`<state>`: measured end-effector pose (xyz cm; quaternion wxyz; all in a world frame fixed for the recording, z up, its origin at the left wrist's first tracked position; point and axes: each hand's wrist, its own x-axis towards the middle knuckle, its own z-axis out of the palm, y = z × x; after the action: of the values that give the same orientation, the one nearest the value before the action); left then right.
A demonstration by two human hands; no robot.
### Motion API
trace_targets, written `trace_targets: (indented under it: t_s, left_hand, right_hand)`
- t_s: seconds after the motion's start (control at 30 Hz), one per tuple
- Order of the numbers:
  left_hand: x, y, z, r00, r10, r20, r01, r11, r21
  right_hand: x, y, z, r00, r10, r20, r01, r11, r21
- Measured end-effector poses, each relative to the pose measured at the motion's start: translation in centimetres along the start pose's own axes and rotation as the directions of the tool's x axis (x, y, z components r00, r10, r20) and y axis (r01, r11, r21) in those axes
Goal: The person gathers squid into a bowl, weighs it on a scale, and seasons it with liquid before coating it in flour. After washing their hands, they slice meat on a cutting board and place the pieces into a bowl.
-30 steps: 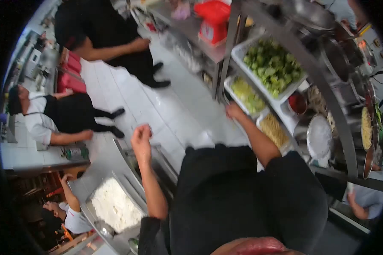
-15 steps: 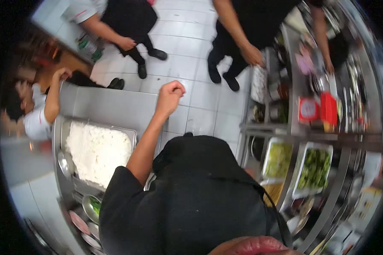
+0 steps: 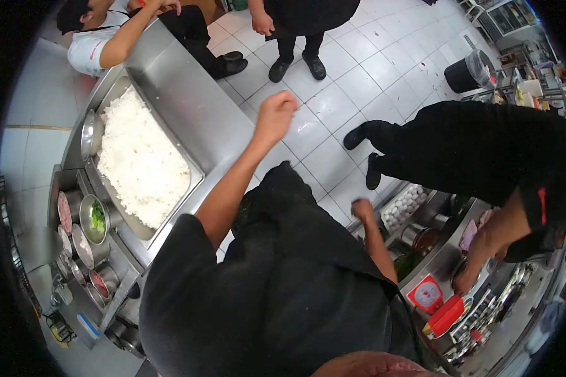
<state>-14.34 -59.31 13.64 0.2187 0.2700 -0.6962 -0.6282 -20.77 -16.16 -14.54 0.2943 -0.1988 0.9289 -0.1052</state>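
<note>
My left hand (image 3: 277, 119) hangs in the air over the tiled floor, its fingers curled in with nothing visible in them. It is nearest to the edge of the steel counter (image 3: 198, 110). On that counter lies a large steel pan (image 3: 194, 182) full of white rice (image 3: 141, 160), with a metal bowl (image 3: 92, 135) at its far-left edge. My right hand (image 3: 361, 209) is low by my other side, small and shadowed. Its fingers look curled, and I see nothing held. Close to it stands a tray of eggs (image 3: 404, 207).
Several metal pots and bowls, one with chopped greens (image 3: 97, 217), stand at lower left. On the right, a co-worker (image 3: 478, 151) bends over a counter with a red scale (image 3: 426, 294). Other people stand or sit at the top. A black bin (image 3: 470, 72) is farther back.
My view has swung to the right, bringing the bin and my right hand into sight. The co-worker at the right counter now appears lower and nearer. My left hand stays curled.
</note>
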Motion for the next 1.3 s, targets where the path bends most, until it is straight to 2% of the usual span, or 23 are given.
trace_targets:
  t_s: [0.07,0.1,0.13,0.17,0.2,0.3,0.4,0.43,0.53,0.57,0.6,0.63,0.67,0.8,0.87,0.9,0.93,1.0,1.03,1.13,1.17,1.2,1.3]
  left_hand:
    - [0.0,0.0,-1.4,0.990,-0.099,-0.096,0.097,0.995,-0.031]
    - [0.1,-0.7,-2.1,0.984,-0.120,-0.132,0.115,0.992,-0.046]
    - [0.5,-1.4,-2.5,0.977,-0.137,-0.162,0.129,0.990,-0.063]
    - [1.0,-1.6,-2.7,0.960,-0.182,-0.214,0.165,0.982,-0.094]
    - [1.5,-1.5,-2.5,0.938,-0.225,-0.265,0.198,0.972,-0.124]
    - [5.2,-0.4,-0.7,0.878,-0.286,-0.384,0.234,0.956,-0.177]
    - [11.7,-1.3,1.4,0.906,-0.291,-0.306,0.230,0.948,-0.219]
    - [14.3,-0.9,2.4,0.912,-0.289,-0.291,0.252,0.955,-0.158]
    - [21.7,0.6,6.1,0.955,-0.260,-0.141,0.243,0.962,-0.126]
    - [24.0,0.8,7.3,0.964,-0.255,-0.080,0.246,0.964,-0.099]
    - [26.2,1.2,8.5,0.969,-0.246,-0.018,0.244,0.968,-0.066]
    - [27.9,2.2,9.8,0.969,-0.247,0.026,0.248,0.967,-0.058]
    - [29.4,3.3,10.7,0.971,-0.226,0.080,0.223,0.974,0.046]
    - [34.1,5.6,13.9,0.951,-0.186,0.249,0.174,0.982,0.073]
    - [35.8,6.8,15.5,0.956,-0.157,0.247,0.159,0.987,0.011]
    - [36.8,7.2,16.3,0.957,-0.115,0.265,0.115,0.993,0.018]
    - [37.7,7.9,16.8,0.956,-0.075,0.283,0.070,0.997,0.029]
    - [39.5,9.3,18.0,0.947,-0.074,0.312,0.069,0.997,0.027]
    - [40.5,9.8,18.7,0.942,-0.079,0.326,0.073,0.997,0.032]
    - [43.8,10.9,21.1,0.928,-0.072,0.367,0.049,0.996,0.073]
    - [45.1,11.1,21.7,0.922,-0.051,0.384,0.017,0.996,0.092]
    - [46.5,11.5,22.5,0.913,-0.022,0.406,-0.018,0.995,0.096]
    - [51.5,11.7,24.6,0.898,-0.041,0.438,-0.021,0.990,0.137]
  right_hand:
    - [5.6,-5.5,-6.3,0.934,-0.349,-0.070,0.344,0.936,-0.075]
    - [7.3,-9.9,-10.4,0.985,-0.159,0.067,0.151,0.983,0.108]
    - [10.6,-11.5,-12.0,0.946,-0.324,0.016,0.324,0.946,0.033]
    - [13.8,-13.1,-13.6,0.947,-0.312,0.079,0.317,0.947,-0.060]
    - [15.0,-16.8,-17.2,0.924,-0.380,0.032,0.381,0.923,-0.058]
    - [21.4,-21.1,-21.4,0.912,-0.410,0.024,0.409,0.912,0.024]
    - [28.0,-24.0,-25.4,0.924,-0.347,0.162,0.333,0.937,0.110]
    - [30.4,-24.7,-26.8,0.930,-0.322,0.179,0.305,0.945,0.113]
    - [37.1,-25.1,-32.5,0.907,-0.414,0.081,0.420,0.902,-0.102]
    - [39.5,-25.4,-34.6,0.936,-0.338,0.100,0.346,0.935,-0.078]
    - [43.0,-24.2,-35.6,0.917,-0.395,0.052,0.397,0.897,-0.195]
    - [44.7,-24.2,-38.3,0.938,-0.344,0.045,0.347,0.925,-0.153]
    - [46.0,-24.0,-40.7,0.956,-0.290,0.042,0.293,0.950,-0.106]
    - [50.7,-21.7,-47.2,0.992,-0.115,-0.046,0.121,0.979,0.162]
    - [53.0,-20.9,-49.6,0.998,-0.006,-0.066,0.022,0.972,0.235]
    - [54.5,-20.8,-50.6,0.999,0.021,-0.041,-0.014,0.988,0.153]
    - [55.7,-20.4,-50.8,1.000,0.017,-0.021,-0.014,0.987,0.157]
    - [58.6,-19.8,-51.9,1.000,0.004,0.003,-0.005,0.986,0.165]
    - [59.5,-19.4,-52.6,1.000,0.025,-0.004,-0.023,0.969,0.245]
    - [64.2,-16.7,-54.9,0.984,0.178,-0.012,-0.168,0.947,0.274]
    - [65.9,-15.6,-55.7,0.999,0.026,0.022,-0.024,0.994,-0.107]
    - [68.2,-14.2,-56.8,0.990,-0.082,0.112,0.126,0.872,-0.473]
    - [73.7,-8.4,-57.8,0.958,-0.241,-0.153,0.124,0.834,-0.537]
